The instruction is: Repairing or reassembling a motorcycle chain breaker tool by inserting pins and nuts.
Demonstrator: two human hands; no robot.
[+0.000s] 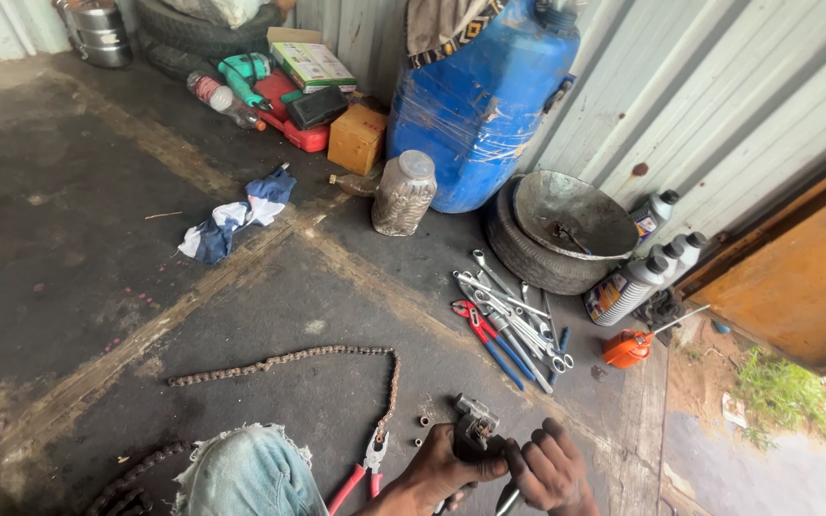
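blue barrel point(475, 105), spanners point(513, 320), rag point(236, 215), chain point(289, 363)

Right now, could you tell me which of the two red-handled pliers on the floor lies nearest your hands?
The red-handled pliers at the end of the chain, just left of the left hand. The other pair lies farther off among the wrenches.

Dark stained concrete floor point(97, 239), corrugated metal walls point(719, 96), daylight from right.

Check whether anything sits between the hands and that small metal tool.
Nothing does. The left hand and right hand both grip the small metal tool directly. The red-handled pliers lie apart, to its left.
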